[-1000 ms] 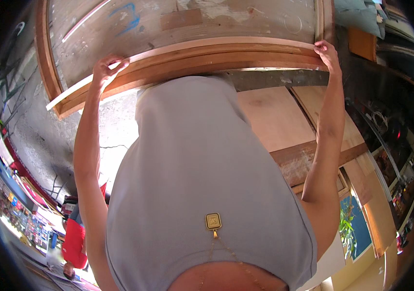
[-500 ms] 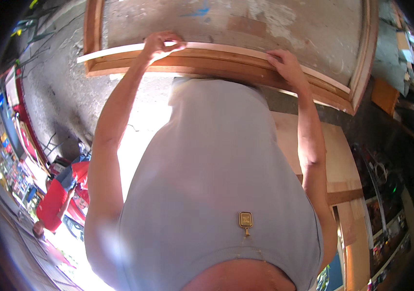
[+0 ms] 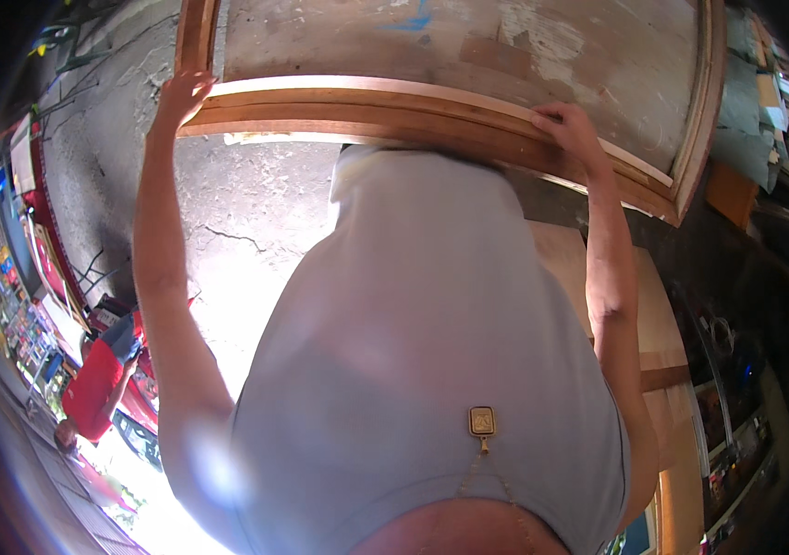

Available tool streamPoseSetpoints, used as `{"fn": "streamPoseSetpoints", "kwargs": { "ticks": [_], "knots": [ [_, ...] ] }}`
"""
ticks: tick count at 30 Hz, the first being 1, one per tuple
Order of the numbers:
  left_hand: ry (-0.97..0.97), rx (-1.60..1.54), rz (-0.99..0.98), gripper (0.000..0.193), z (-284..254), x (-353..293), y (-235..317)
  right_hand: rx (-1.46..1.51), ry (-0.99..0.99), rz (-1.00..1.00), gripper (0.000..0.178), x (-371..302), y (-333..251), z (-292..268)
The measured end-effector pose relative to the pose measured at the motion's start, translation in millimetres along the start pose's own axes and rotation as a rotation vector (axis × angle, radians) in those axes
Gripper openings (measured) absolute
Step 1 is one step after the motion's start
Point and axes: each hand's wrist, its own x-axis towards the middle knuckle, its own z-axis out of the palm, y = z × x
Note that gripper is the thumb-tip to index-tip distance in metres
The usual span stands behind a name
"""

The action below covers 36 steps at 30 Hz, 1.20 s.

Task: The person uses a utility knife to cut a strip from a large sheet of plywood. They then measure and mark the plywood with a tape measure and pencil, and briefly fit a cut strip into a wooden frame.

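Note:
A long, pale wooden strip (image 3: 366, 84) lies along the inner side of the near rail (image 3: 348, 111) of a large brown wooden frame. My left hand (image 3: 179, 98) is at the strip's left end, by the frame's left corner, with its fingers closed around that end and hiding it. Toward the right part of the strip, my right hand (image 3: 572, 132) pinches its edge, thumb and fingertips bent over it. The near rail lies close in front of my body.
A worn, paint-stained board surface (image 3: 320, 42) fills the frame. Plywood sheets (image 3: 662, 314) stand at the right, and stacked boards (image 3: 755, 139) lie beyond the frame's right side. A person in a red shirt (image 3: 94, 388) is at the far left, above the concrete floor (image 3: 228, 194).
My left hand has slid left along the strip, from its middle-left part to the end at the corner. The right hand stays at about the same place on the strip.

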Motion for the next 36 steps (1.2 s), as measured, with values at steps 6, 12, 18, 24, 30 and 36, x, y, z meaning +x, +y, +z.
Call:
{"fn": "streamPoseSetpoints", "kwargs": {
  "ticks": [6,12,18,24,30,36],
  "knots": [
    [0.183,-0.192,0.169,0.016,26,-1,-22,-0.065,0.005,-0.002,0.036,4,3,1],
    [0.285,-0.172,0.282,0.017,53,1,-42,-0.112,-0.044,-0.046,0.034,16,13,3],
    [-0.094,-0.299,0.118,0.029,58,9,-71,-0.066,0.019,-0.030,0.034,11,10,8],
    [-0.113,-0.248,0.204,0.025,54,15,-76,-0.051,0.106,-0.057,0.032,-1,2,11],
    [-0.097,-0.411,0.162,0.023,54,13,-72,0.146,0.578,0.102,0.022,-48,72,-19],
    [-0.141,-0.470,0.209,0.020,48,17,-72,-0.555,0.833,0.668,0.035,-121,177,-77]
  ]
}}
